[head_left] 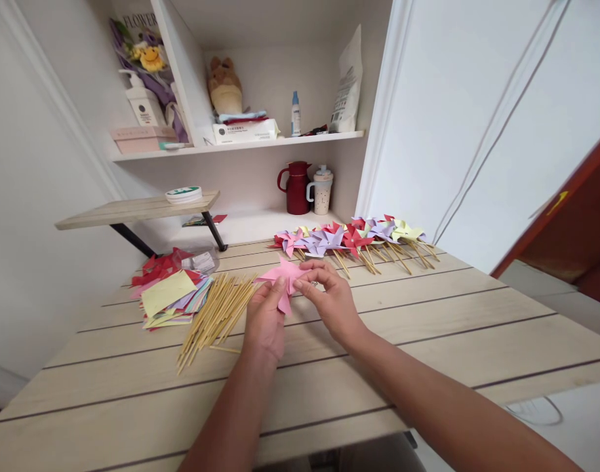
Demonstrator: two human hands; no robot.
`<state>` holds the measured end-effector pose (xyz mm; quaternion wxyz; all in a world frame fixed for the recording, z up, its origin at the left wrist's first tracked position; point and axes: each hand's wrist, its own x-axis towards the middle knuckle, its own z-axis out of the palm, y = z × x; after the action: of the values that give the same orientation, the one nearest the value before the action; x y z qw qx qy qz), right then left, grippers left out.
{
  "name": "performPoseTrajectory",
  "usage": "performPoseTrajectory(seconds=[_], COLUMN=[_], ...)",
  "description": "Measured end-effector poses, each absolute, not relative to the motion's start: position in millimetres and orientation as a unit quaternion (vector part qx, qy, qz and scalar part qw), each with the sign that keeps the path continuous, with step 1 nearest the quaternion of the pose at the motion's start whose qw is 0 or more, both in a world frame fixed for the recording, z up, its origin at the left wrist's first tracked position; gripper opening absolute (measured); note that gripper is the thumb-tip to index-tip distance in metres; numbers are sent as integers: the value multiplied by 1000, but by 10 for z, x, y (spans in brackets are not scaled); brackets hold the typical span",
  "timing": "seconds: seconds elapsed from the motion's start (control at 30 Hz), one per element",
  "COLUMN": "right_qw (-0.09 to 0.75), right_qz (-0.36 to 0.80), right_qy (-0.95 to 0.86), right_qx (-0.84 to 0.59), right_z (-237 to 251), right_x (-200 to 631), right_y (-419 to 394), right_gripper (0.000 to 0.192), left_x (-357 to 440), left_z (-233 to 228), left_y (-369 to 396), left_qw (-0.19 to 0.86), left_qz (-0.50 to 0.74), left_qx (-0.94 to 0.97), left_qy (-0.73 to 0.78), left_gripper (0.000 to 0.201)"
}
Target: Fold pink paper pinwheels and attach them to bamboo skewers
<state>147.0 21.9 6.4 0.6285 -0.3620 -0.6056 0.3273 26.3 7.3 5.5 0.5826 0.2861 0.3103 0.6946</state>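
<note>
In the middle of the frame, your left hand pinches a pink folded-paper pinwheel between thumb and fingers. Your right hand pinches its right side. Thin yellow-brown sticks lie just left. Farther left sit flat coloured paper sheets. Behind, right of centre, lie many-coloured paper pinwheels on sticks.
</note>
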Motion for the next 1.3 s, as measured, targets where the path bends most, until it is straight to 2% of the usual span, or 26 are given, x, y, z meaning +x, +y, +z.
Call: performPoseTrajectory(seconds=[0.47,0.7,0.9,1.0,1.03,1.17,1.3], right_qw=[650,651,617,603,601,587,572], right_qz=[327,317,317,278,249,119,73], right_qy=[-601,-606,-635,-656,-668,-719,-739], right_qx=[-330,-330,-339,-358,-362,-353,-347], right_z=[61,75,84,91,101,160,181], right_x=[1485,1504,1513,1550,1567,1619,1627], right_y=[237,229,219,235,236,207,178], right_gripper=[13,13,15,9,16,46,47], left_x=[306,293,292,263,248,195,219], left_z=[153,102,141,167,173,195,213], left_y=[1,-1,-12,-10,-10,-31,-88], left_qw=[541,500,452,436,428,328,151], left_qz=[682,678,695,705,707,699,668], left_qx=[368,414,408,399,397,448,563], left_qy=[326,344,382,393,399,451,462], left_gripper=[19,23,19,20,21,15,9])
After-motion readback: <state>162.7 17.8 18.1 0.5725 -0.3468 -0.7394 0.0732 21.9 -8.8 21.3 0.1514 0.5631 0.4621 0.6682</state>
